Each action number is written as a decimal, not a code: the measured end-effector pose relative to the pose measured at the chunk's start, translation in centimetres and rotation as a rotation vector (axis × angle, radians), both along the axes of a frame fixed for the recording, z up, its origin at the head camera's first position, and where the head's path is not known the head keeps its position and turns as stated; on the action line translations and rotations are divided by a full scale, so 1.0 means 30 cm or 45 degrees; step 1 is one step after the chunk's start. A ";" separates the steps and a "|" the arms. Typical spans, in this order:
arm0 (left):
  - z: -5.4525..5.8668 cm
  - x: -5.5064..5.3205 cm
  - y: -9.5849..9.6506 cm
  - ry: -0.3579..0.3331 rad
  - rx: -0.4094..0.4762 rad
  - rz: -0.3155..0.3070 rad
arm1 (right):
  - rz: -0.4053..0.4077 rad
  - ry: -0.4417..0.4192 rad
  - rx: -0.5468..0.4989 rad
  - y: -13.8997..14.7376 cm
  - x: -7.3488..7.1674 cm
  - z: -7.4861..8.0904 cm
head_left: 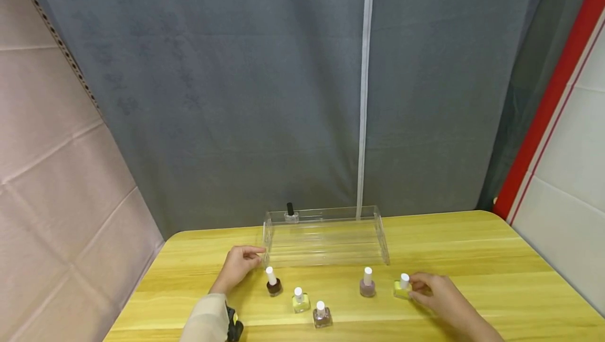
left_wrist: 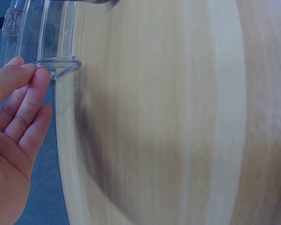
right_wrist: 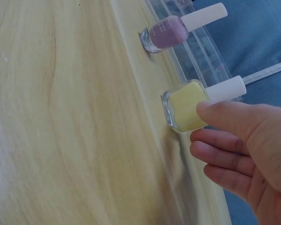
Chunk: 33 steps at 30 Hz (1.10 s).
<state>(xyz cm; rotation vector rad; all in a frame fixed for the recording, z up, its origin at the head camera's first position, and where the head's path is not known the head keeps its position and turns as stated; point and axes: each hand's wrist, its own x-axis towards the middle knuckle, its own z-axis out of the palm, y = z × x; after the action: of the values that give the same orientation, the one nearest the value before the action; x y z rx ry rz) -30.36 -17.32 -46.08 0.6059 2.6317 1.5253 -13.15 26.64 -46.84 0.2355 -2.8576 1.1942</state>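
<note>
A clear stepped display rack (head_left: 326,264) stands at the back of the table. My left hand (head_left: 238,264) touches its left end wall with the fingertips, fingers loosely extended; in the left wrist view they meet the rack's corner (left_wrist: 65,65). At the right, my right hand (head_left: 437,294) pinches a yellow nail polish bottle (head_left: 402,290) with a white cap between thumb and fingers. The right wrist view shows the thumb on the yellow bottle (right_wrist: 187,105). Beside it stands a mauve nail polish bottle (head_left: 367,285).
In front of the rack stand a dark nail polish bottle (head_left: 274,287), another yellow bottle (head_left: 301,302) and a brownish glittery bottle (head_left: 323,318). A black-capped bottle (head_left: 291,217) sits on the rack's upper left. A grey curtain (head_left: 236,95) hangs behind the wooden table (head_left: 472,258).
</note>
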 end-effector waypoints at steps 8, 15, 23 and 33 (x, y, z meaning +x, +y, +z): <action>-0.005 0.002 -0.001 -0.002 0.049 -0.003 | -0.010 0.028 -0.016 -0.005 0.003 -0.005; 0.014 0.019 0.012 -0.005 0.028 0.034 | -0.071 -0.032 -0.043 -0.010 0.000 -0.009; -0.017 -0.005 -0.001 -0.006 0.010 0.035 | -0.091 -0.034 -0.035 -0.013 -0.001 -0.004; -0.016 -0.006 -0.001 0.019 0.000 0.018 | -0.197 -0.086 0.019 -0.027 -0.001 0.032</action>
<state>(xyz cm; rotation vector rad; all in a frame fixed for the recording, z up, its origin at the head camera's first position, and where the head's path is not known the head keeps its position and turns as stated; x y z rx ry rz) -30.54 -17.36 -46.57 0.6022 2.6530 1.5307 -13.18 25.82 -45.87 -0.0256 -2.8799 1.1735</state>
